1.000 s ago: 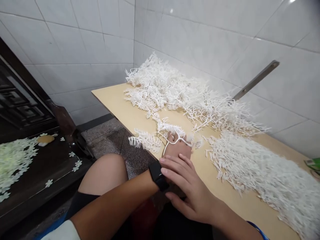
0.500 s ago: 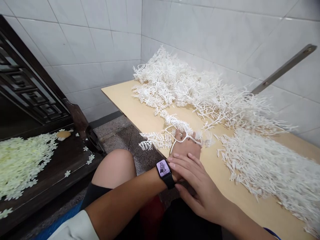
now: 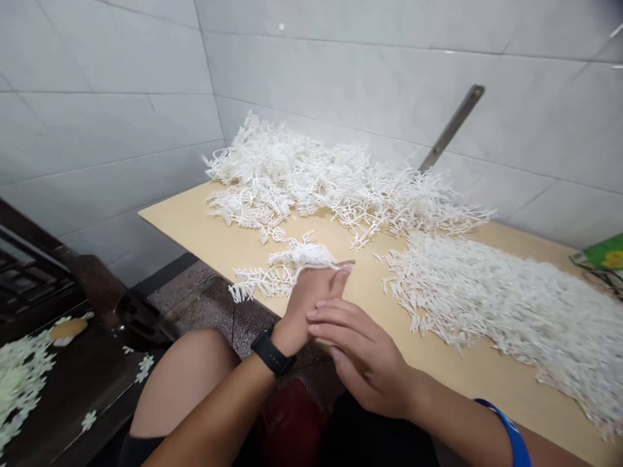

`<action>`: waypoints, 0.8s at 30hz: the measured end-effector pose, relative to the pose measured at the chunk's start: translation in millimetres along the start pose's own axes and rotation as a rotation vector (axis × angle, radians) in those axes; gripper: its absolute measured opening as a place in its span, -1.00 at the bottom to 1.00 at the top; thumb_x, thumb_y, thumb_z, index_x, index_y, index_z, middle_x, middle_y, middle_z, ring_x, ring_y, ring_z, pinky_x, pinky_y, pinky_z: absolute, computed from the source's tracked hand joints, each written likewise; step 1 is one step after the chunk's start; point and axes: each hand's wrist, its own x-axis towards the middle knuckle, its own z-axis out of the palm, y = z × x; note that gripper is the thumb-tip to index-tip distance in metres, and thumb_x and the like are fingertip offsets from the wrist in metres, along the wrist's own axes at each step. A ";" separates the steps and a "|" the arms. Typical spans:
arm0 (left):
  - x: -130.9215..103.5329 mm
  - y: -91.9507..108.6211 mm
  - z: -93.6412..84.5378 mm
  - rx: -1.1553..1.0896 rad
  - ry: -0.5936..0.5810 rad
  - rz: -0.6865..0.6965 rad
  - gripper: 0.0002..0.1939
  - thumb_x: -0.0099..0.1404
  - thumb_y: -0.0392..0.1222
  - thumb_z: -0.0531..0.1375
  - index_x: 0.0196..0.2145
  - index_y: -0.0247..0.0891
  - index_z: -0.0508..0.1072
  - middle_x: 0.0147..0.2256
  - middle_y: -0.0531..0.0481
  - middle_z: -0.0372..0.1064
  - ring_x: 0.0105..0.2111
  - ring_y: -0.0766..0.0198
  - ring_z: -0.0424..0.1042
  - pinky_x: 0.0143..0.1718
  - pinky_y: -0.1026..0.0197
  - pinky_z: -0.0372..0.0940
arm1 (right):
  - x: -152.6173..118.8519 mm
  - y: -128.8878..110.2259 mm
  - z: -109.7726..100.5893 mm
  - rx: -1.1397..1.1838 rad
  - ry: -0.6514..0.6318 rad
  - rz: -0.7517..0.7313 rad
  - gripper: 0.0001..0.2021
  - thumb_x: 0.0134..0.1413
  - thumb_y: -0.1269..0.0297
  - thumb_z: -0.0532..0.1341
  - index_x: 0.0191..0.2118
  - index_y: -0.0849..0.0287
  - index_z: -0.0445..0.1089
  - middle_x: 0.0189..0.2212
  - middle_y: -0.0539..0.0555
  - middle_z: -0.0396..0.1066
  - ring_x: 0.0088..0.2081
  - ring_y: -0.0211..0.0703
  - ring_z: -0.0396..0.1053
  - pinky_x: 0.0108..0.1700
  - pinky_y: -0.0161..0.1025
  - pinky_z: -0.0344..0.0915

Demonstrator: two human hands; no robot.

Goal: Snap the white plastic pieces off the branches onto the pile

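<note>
My left hand (image 3: 314, 292), with a black watch on its wrist, reaches over the near edge of the board. Its thumb and forefinger are closed together on a white plastic branch (image 3: 311, 254); the other fingers are hidden behind the hand. A comb-like white sprig (image 3: 260, 283) lies just left of these fingers and pokes over the board's edge. My right hand (image 3: 365, 353) rests against the left hand near the wrist, its fingers stretched out and the thumb apart below. Nothing shows in it, though its palm is out of sight.
On the tan board (image 3: 175, 217) lie a tangled heap of white branches (image 3: 311, 168) and a flatter white pile (image 3: 511, 318). A metal bar (image 3: 452, 126) leans at the tiled wall. A green box (image 3: 603, 253) is far right. Pale flowers (image 3: 22, 376) cover a dark wooden seat at left.
The view has swung right. My left hand has turned onto its side, and its fingers have gone from spread over the branch to pinched. My right hand stays against it.
</note>
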 end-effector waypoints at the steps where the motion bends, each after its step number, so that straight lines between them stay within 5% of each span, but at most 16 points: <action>1: 1.2 0.6 -4.4 -0.079 -0.010 -0.019 -0.56 0.40 0.08 0.03 -0.08 -0.22 0.58 -0.08 -0.15 0.56 -0.05 0.06 0.51 0.03 0.02 0.34 | -0.2 1.5 -0.6 0.014 0.090 0.036 -0.58 0.14 0.62 0.06 0.09 0.18 0.32 0.02 0.19 0.43 0.12 -0.10 0.33 0.18 -0.07 0.29; 6: 2.1 2.2 -15.4 -0.411 0.061 -0.115 -0.58 0.37 0.04 0.09 -0.28 -0.33 0.60 -0.05 -0.23 0.53 -0.13 0.10 0.53 -0.04 0.09 0.37 | -4.7 18.1 -1.2 0.158 0.397 0.414 -0.75 0.18 0.51 0.04 -0.15 0.10 0.38 -0.14 0.13 0.43 -0.05 -0.10 0.39 -0.06 -0.12 0.43; 13: -0.3 1.1 -20.2 -0.725 0.109 -0.132 -0.67 0.31 -0.01 0.17 -0.36 -0.33 0.58 -0.47 -0.11 0.53 -0.38 0.20 0.50 -0.19 0.16 0.36 | -5.7 41.3 1.4 0.351 0.464 0.769 -0.81 0.12 0.38 0.08 -0.16 0.12 0.36 -0.22 0.10 0.41 -0.17 -0.12 0.41 -0.20 -0.18 0.43; 17: -1.3 4.1 -26.0 -0.837 0.145 -0.149 -0.58 0.32 0.09 0.12 -0.39 -0.32 0.56 -0.56 -0.04 0.45 -0.46 0.26 0.44 -0.28 0.22 0.34 | -5.3 38.0 3.2 0.230 0.355 0.734 -0.70 0.11 0.43 0.05 -0.05 0.12 0.37 -0.11 0.14 0.44 -0.06 -0.09 0.42 -0.05 -0.11 0.42; 24: -4.1 6.6 -26.8 -0.875 0.176 -0.089 -0.28 0.31 0.38 -0.05 0.13 -0.26 0.33 -0.45 -0.01 0.49 -0.47 0.26 0.42 -0.31 0.21 0.35 | -9.4 40.1 2.0 -0.253 -0.095 0.483 -0.48 0.18 0.40 0.10 0.27 0.15 0.22 0.34 0.22 0.07 0.37 0.09 -0.03 0.34 0.18 0.03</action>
